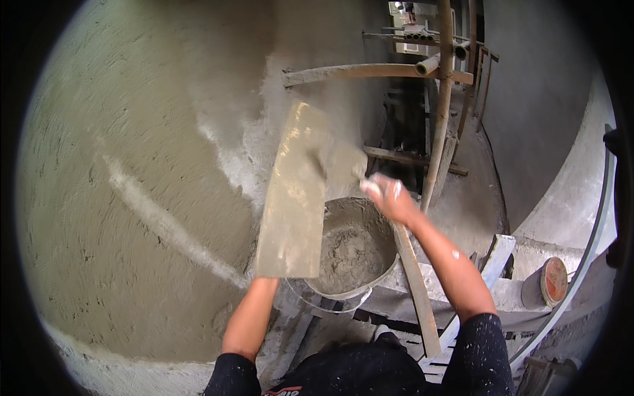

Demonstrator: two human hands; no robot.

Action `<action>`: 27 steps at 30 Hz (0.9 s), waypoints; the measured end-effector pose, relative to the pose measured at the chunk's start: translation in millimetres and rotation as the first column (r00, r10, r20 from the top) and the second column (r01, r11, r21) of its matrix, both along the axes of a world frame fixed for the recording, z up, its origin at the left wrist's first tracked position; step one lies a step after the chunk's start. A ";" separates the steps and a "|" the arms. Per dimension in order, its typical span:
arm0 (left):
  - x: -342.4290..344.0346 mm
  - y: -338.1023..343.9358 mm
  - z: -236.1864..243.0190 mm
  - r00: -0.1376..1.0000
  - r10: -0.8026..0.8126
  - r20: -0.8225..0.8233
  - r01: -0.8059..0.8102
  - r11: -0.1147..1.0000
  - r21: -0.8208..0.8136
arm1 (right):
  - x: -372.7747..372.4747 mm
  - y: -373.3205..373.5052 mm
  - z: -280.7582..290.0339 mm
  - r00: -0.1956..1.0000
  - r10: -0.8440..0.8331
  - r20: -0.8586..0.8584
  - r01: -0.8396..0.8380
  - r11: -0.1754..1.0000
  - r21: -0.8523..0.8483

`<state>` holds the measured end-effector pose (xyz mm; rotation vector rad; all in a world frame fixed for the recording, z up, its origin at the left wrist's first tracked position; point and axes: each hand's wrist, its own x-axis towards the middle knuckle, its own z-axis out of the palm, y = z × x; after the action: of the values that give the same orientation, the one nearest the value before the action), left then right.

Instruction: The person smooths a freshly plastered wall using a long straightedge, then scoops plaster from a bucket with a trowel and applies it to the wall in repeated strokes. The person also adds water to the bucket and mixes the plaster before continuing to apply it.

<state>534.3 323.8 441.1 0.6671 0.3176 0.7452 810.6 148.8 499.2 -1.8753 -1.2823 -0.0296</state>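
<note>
My left forearm (249,317) rises to the lower end of a long rectangular plastering hawk (290,218), which is tilted up and smeared with wet mortar. The hawk hides my left hand, but it is held up by that arm. My right hand (391,197), flecked with white, is closed round the handle of a trowel (346,164). Motion blurs the trowel, whose blade overlaps the hawk's right side. Below the tools stands a bucket (383,277) with a wire handle and grey mortar (353,254) inside, partly covered by the hawk.
A curved wall (132,277) coated with rough plaster fills the left. Bamboo scaffold poles (441,112) and wooden crosspieces (376,71) stand ahead. A plank (417,290) leans right of the bucket; a small reddish bucket (547,282) and a curving pipe (588,251) lie farther right.
</note>
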 end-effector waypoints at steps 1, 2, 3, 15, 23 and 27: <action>-2.0 -6.4 -5.2 1.000 -0.006 -0.006 0.006 1.000 -0.007 | 17.8 12.3 10.0 1.000 -0.002 -0.010 0.003 0.998 0.060; -2.9 -12.6 -10.2 1.000 -0.012 -0.012 0.012 1.000 -0.015 | 32.9 23.0 20.7 0.998 -0.035 -0.055 0.037 0.998 0.045; -1.4 -16.6 -13.6 1.000 -0.019 -0.015 0.018 1.000 -0.025 | 44.5 32.0 32.0 0.998 -0.032 -0.053 0.032 0.999 0.011; 14.8 1.7 -7.2 0.999 0.042 -0.028 -0.043 0.998 -0.046 | -88.0 -36.3 -35.0 0.922 0.366 0.130 -0.272 0.848 -0.455; -24.8 -6.6 -21.7 0.998 0.061 -0.021 -0.062 0.998 -0.012 | 7.6 -8.0 -32.8 0.998 0.026 0.053 -0.014 0.973 -0.230; -20.3 -15.6 -27.8 0.997 0.069 -0.024 -0.070 0.997 -0.016 | 5.5 0.1 -35.4 0.996 0.085 0.018 -0.074 0.945 -0.319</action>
<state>514.1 308.2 413.2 0.6519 0.3702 0.8006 816.1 148.9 463.8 -2.0977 -1.4520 0.2029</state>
